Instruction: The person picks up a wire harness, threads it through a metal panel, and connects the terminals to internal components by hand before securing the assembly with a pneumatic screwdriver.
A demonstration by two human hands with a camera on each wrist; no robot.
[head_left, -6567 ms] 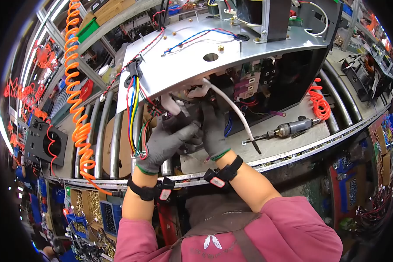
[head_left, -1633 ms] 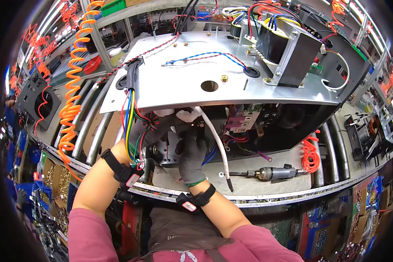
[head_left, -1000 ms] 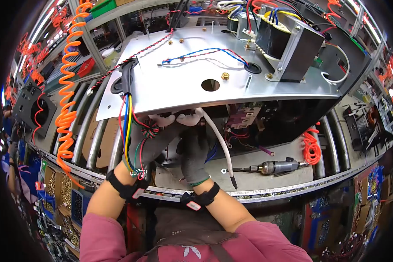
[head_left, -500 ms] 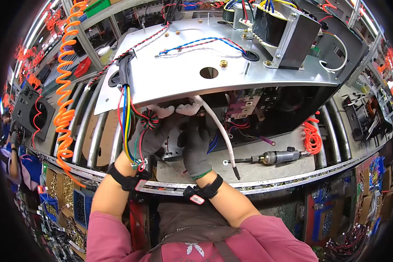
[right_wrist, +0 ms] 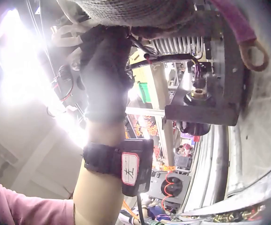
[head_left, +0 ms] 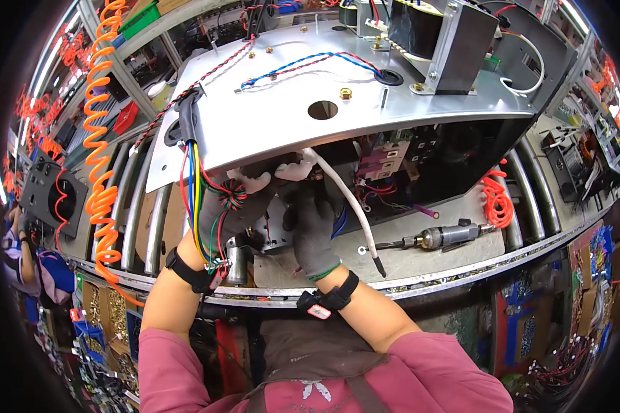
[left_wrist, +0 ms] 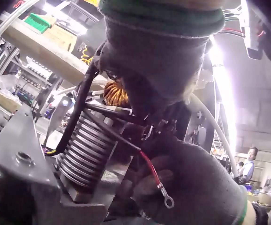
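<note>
As I work from a distance, the 2 hands, left hand [head_left: 246, 212] and right hand [head_left: 315, 237], are under the front edge of the metal plate [head_left: 275, 113]. The white-sleeved cable [head_left: 353, 200] hangs from below that edge; I expect it to be fairly stiff and springy, best taken by its sleeve, away from the dark tip [head_left: 380, 267]. The coloured wires [head_left: 197, 199] at the plate's left end should be light and limp (easily snagged, too). I can't tell whether either grip is open, closed or gripping something: the fingertips are hidden. 1 ring terminal [left_wrist: 168, 201] shows beneath the plate, its lead hard to trace.
</note>
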